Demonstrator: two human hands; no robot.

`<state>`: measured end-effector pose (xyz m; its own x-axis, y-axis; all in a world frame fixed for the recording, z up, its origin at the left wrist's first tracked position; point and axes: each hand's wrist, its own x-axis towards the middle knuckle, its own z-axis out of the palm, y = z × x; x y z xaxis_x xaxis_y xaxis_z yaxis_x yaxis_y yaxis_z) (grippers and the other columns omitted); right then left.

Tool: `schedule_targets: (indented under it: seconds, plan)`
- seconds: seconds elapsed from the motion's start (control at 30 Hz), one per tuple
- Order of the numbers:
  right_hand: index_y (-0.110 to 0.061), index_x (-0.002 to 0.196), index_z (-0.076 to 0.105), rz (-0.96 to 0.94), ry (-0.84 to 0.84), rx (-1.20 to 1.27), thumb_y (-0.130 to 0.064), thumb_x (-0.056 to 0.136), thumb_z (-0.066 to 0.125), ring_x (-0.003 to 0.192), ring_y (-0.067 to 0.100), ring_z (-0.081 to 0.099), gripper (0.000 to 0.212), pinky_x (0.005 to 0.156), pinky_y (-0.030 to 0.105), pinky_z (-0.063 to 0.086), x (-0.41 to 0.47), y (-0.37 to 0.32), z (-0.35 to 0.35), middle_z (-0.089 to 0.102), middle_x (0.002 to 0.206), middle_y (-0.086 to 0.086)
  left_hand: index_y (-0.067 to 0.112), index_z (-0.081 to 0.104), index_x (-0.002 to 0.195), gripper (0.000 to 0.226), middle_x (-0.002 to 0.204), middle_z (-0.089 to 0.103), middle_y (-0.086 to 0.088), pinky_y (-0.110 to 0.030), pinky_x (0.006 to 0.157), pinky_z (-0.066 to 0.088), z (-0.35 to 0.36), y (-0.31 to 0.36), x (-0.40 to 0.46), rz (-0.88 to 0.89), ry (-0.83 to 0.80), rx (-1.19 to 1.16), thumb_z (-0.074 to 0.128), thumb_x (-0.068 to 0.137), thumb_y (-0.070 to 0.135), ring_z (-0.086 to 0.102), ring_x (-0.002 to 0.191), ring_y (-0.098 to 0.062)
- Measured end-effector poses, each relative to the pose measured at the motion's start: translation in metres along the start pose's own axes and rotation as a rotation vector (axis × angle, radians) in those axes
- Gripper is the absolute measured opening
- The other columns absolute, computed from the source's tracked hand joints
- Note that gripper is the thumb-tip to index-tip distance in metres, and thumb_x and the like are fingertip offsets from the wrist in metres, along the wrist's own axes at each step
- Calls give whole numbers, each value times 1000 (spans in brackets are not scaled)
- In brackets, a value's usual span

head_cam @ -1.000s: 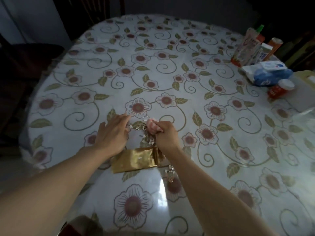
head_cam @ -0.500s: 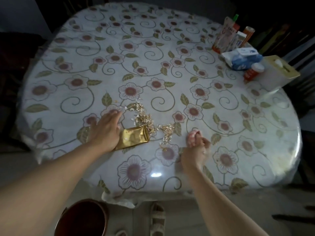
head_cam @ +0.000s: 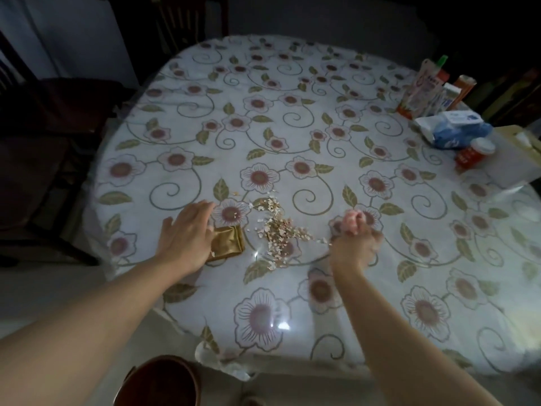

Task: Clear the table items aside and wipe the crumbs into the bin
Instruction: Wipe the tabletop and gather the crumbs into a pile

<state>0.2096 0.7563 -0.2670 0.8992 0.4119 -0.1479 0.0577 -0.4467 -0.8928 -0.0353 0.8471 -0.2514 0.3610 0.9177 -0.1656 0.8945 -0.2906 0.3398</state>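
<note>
From the head view, the left hand [head_cam: 188, 237] lies flat with its fingers [head_cam: 202, 208] straight and fairly wide, pressing on the near-left part of a flat, shiny gold foil packet [head_cam: 229, 243] that rests on the round worktop with a white flowered cloth under clear plastic [head_cam: 292, 118]. Just right of the packet, a loose scatter of pale flaky crumbs [head_cam: 279, 227] spreads across the cloth, with a few stray flakes further back. The right hand [head_cam: 355, 244] is at the right end of that scatter, its fingers bunched tight around a small crumpled pink cloth or tissue [head_cam: 352, 222]; motion blur hides exactly how they lie. A round, dark brown bin [head_cam: 164, 382] stands on the floor below the near edge, left of the crumbs. Cleared items sit far right: a blue-and-white pack of wipes [head_cam: 452, 128], a small red jar with a white lid [head_cam: 474, 152] and a tall printed pouch [head_cam: 418, 92].

The step in hand looks to be gathering the crumbs. It would go best with short leftward strokes of the wad kept low against the plastic, herding the flakes into one tight heap against the packet's edge, so the packet serves as a scoop. The strays behind need collecting first. Fast sweeps risk flicking light flakes off the slick plastic and onto the floor beside the bin.
</note>
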Motion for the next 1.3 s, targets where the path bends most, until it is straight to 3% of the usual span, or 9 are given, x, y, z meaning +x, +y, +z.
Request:
schedule_targets:
  seconds: [0.17,0.4,0.5,0.67,0.77,0.87,1.03,1.2,1.3]
  plan:
    - [-13,133,43,57,40,-391,8,84,43,122,32,42,54,103,31,36,7,14,27,35,135,13,20,24,146,49,152,28,0,-50,111,26,7,-13,12,-68,-9,-5,34,98,18,24,141,-20]
    - [-23,83,50,-442,-371,-260,-10,86,42,78,13,47,16,69,25,36,-10,-3,82,50,90,6,20,28,143,47,152,30,-2,-48,111,26,11,-17,21,-154,12,-53,36,97,18,27,140,-22]
    - [-28,89,45,-568,-355,-292,-19,88,44,80,6,49,10,72,18,40,33,-35,100,54,93,-1,20,24,147,51,155,26,-2,-48,113,22,8,-20,31,-162,33,-72,37,97,18,23,143,-21]
    - [-6,127,53,-505,-399,-558,5,81,52,117,30,47,47,93,25,37,70,-49,132,46,129,13,19,25,147,53,154,29,-1,-51,111,25,7,-33,39,-186,98,-67,39,96,16,25,142,-20]
    - [-6,117,59,-578,-607,-431,3,87,50,99,26,60,33,71,13,44,49,-38,132,58,114,10,21,22,149,53,156,25,-1,-49,113,22,9,-40,36,-245,74,-72,37,98,21,22,144,-20]
    - [-13,107,70,-695,-945,-350,1,88,52,96,11,61,30,88,15,48,30,-40,115,64,105,-4,18,23,149,54,155,27,-2,-47,112,25,6,-39,25,-260,105,-102,40,97,18,25,143,-20]
    - [-13,108,71,-867,-935,-306,12,80,51,96,8,58,42,80,0,39,39,-86,145,64,103,-2,22,17,150,57,158,20,4,-44,117,20,-6,-52,15,-328,79,-83,37,97,17,19,145,-15]
    - [-19,115,67,-899,-940,-477,5,79,49,108,27,58,47,94,36,49,42,-85,218,61,116,8,22,20,150,55,156,25,3,-44,118,19,-3,-69,16,-348,105,-61,35,97,20,21,145,-14]
    - [-16,109,68,-967,-943,-556,-7,75,53,101,24,54,39,86,32,48,15,-68,210,58,112,6,20,30,145,50,148,39,-1,-45,113,27,1,-70,12,-349,115,-63,37,95,18,35,137,-19]
